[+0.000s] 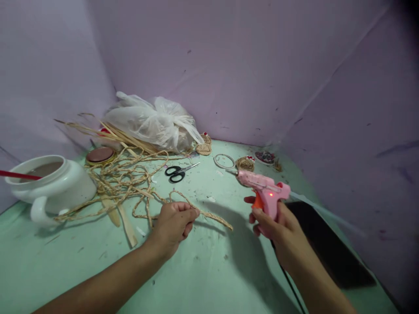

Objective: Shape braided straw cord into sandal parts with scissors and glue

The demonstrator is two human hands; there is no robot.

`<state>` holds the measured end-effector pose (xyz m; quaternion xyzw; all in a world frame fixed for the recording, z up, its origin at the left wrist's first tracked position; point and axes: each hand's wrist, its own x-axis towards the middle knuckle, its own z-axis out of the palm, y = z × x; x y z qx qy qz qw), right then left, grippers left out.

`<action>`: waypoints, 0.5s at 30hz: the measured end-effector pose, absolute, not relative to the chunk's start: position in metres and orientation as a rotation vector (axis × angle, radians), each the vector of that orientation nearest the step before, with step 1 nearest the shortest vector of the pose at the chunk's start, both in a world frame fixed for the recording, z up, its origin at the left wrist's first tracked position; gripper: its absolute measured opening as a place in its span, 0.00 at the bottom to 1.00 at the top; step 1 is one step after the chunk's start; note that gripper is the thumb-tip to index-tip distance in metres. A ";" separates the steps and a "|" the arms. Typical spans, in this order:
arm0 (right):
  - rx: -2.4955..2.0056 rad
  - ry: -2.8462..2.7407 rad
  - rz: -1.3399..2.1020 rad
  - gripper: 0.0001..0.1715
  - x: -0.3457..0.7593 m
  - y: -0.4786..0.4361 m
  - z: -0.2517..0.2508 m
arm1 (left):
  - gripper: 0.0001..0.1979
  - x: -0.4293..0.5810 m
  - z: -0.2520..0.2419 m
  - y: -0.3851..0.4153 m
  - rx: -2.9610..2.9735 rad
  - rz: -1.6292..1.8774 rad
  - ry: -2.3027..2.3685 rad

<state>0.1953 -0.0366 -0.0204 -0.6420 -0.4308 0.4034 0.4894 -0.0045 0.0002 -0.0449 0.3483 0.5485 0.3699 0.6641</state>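
Note:
My left hand point(176, 224) pinches a braided straw cord point(216, 218) near one end, and the short end sticks out to the right over the table. The rest of the cord trails back into a loose tangle at the left. My right hand point(275, 226) grips a pink hot glue gun point(262, 185) by its handle, fingers around the orange trigger. A small red light glows on the gun's side, its nozzle points left, and a clear glue stick point(327, 213) juts from its back. The nozzle is apart from the cord.
Black-handled scissors point(178, 173) lie behind my left hand. A white pot point(62, 187) with a red stick stands at the left. A tied plastic bag point(153, 120) rests against the wall. Beyond the gun are a wire ring point(224, 161) and woven pieces point(245, 164). A black slab point(327, 248) lies right.

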 end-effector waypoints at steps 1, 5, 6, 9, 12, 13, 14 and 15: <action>-1.543 -1.087 0.991 0.21 0.198 -0.045 -0.022 | 0.09 -0.004 -0.045 0.000 0.785 0.835 1.251; -1.527 -1.152 1.017 0.20 0.213 -0.074 -0.041 | 0.08 -0.002 -0.044 -0.001 0.790 0.811 1.304; -1.539 -1.176 0.990 0.20 0.215 -0.079 -0.046 | 0.08 -0.001 -0.044 -0.001 0.798 0.808 1.316; -1.626 -1.242 0.912 0.16 0.214 -0.085 -0.056 | 0.08 0.001 -0.045 -0.001 0.840 0.807 1.335; -1.662 -1.355 0.894 0.17 0.208 -0.085 -0.060 | 0.08 0.003 -0.045 -0.001 0.857 0.796 1.359; -1.668 -1.376 0.880 0.18 0.207 -0.085 -0.061 | 0.08 0.003 -0.045 -0.001 0.854 0.793 1.372; -1.677 -1.381 0.851 0.19 0.206 -0.086 -0.063 | 0.08 0.003 -0.045 -0.001 0.851 0.789 1.382; -1.689 -1.377 0.812 0.20 0.205 -0.087 -0.064 | 0.08 0.003 -0.045 -0.001 0.851 0.786 1.387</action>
